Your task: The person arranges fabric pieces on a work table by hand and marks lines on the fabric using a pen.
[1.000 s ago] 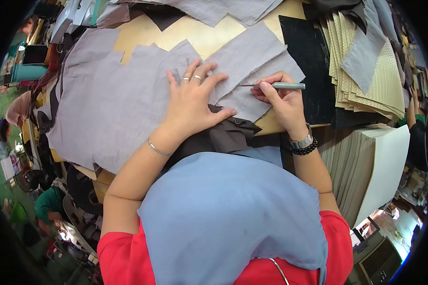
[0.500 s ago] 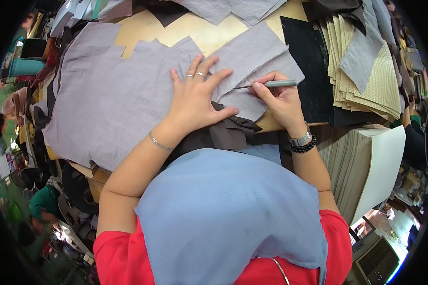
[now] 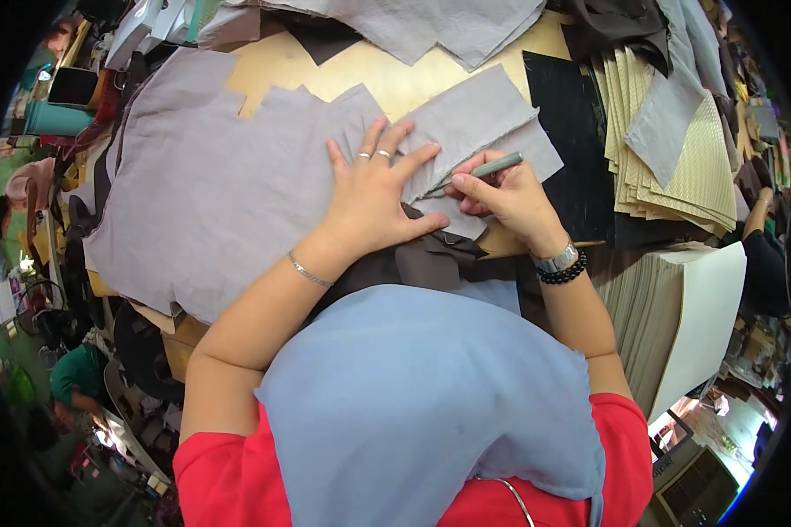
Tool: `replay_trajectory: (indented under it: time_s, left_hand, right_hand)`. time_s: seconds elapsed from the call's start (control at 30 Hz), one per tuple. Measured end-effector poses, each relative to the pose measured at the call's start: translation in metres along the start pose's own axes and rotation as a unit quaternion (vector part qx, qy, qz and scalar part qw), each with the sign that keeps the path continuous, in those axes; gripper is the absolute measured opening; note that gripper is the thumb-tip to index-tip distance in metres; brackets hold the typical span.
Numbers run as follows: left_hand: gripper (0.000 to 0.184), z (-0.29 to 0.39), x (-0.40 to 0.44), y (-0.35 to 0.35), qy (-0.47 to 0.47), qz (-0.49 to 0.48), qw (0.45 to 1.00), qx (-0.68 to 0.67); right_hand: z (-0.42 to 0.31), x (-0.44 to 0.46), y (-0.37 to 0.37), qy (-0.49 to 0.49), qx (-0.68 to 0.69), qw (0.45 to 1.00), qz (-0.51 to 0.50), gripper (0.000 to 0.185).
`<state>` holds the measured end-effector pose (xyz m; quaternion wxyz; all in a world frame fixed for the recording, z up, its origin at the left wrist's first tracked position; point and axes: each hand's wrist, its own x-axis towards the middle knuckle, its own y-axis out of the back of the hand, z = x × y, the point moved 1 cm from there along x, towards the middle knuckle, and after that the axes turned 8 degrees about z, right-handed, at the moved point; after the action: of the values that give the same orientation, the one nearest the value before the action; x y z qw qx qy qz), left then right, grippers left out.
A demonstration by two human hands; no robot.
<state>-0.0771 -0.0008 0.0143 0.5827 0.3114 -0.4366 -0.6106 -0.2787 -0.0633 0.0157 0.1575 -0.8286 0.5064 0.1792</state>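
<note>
One slim tool (image 3: 501,164) was clasped in right hand (image 3: 510,200); left hand (image 3: 371,195) lay spread, released, on grey fabric (image 3: 220,176); teal bin-like item (image 3: 51,119), ten o'clock, contents unclear.

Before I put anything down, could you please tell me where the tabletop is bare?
The main bare patch of tabletop lies between the spread grey cloth and the grey pieces beyond it. A small sliver shows near the right hand. Around the left hand, dark cloth and grey layers crowd together.
</note>
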Motion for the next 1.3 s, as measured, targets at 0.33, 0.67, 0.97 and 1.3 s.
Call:
replay_trajectory:
  time_s: [0.33, 0.67, 0.97, 1.3]
  left_hand:
    - [0.087, -0.002, 0.001, -0.001, -0.009, -0.002, 1.0, -0.02]
    - [0.09, -0.003, 0.0, -0.003, -0.006, -0.007, 1.0, -0.004]
    - [0.092, -0.007, 0.0, -0.009, -0.009, 0.01, 1.0, -0.015]
    - [0.091, -0.007, 0.0, -0.009, -0.013, 0.009, 1.0, 0.001]
  right_hand:
    - [0.007, 0.007, -0.001, 0.02, -0.013, 0.999, -0.043, 0.015]
    - [0.01, -0.01, 0.004, 0.05, 0.138, 0.988, 0.047, 0.013]
    - [0.024, -0.006, -0.002, 0.092, 0.091, 0.99, 0.057, 0.011]
    - [0.02, -0.007, -0.004, 0.08, 0.066, 0.991, 0.081, 0.012]
